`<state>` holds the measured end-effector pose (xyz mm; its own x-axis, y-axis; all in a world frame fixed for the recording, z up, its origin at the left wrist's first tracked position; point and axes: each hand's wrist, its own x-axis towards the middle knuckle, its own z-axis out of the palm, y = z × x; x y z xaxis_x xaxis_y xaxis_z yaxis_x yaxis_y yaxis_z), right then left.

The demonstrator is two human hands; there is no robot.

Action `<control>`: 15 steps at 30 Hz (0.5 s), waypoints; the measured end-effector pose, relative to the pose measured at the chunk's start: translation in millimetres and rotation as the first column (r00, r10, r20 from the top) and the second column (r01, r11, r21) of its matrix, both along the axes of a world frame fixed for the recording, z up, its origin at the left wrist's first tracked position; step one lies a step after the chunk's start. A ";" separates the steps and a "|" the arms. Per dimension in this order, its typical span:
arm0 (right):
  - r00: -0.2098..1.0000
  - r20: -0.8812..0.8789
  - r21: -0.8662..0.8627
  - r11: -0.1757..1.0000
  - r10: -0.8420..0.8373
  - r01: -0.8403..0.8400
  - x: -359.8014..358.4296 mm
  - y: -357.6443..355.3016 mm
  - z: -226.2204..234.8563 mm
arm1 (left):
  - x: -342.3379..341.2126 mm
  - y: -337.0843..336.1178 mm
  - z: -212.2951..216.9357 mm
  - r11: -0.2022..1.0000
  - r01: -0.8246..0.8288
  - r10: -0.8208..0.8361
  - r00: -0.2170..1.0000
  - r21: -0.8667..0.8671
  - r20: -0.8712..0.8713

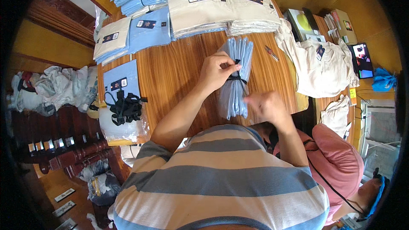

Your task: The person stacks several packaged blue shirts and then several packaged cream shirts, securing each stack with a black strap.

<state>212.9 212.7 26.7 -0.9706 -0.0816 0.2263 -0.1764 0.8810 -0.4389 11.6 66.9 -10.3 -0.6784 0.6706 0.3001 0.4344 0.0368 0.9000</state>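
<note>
In front of me on the wooden table, a bundle of light blue folded garments in clear plastic bags [239, 50] stands on edge. A black strap [237, 78] wraps round its middle. My left hand [216, 71] is closed at the bundle's left side, its thumb and finger pinching the strap's upper end. Smeared by motion, my right hand [269, 105] hovers by the lower right side of the bundle. Whether it holds anything does not show.
Bagged cream garments [200, 10] and blue ones line the table's far edge. A tangle of black straps [124, 107] lies at the left. Small snips [271, 53] rest to the right. Cream clothing [319, 66] drapes farther right. A person in pink [336, 155] is close at my right.
</note>
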 end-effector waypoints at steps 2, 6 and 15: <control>0.998 0.034 -0.104 0.993 0.059 -0.056 13.9 -16.5 6.9 | 13.7 7.2 4.4 0.996 -0.084 0.076 0.982 -0.041 -0.175; 0.994 0.078 -0.192 0.980 0.076 -0.060 18.4 -19.7 23.9 | 34.2 10.9 5.9 0.988 -0.154 0.152 0.906 0.027 -0.395; 0.757 0.108 -0.513 0.616 -0.644 0.597 -40.7 89.6 -70.7 | 53.4 -23.1 31.7 0.931 -0.115 0.046 0.978 -0.345 -0.202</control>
<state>172.2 302.3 -44.0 -0.7240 0.6774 0.1300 0.2765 0.4578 -0.8450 65.0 43.8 21.4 -0.6891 0.7018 0.1808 0.5760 0.3790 0.7243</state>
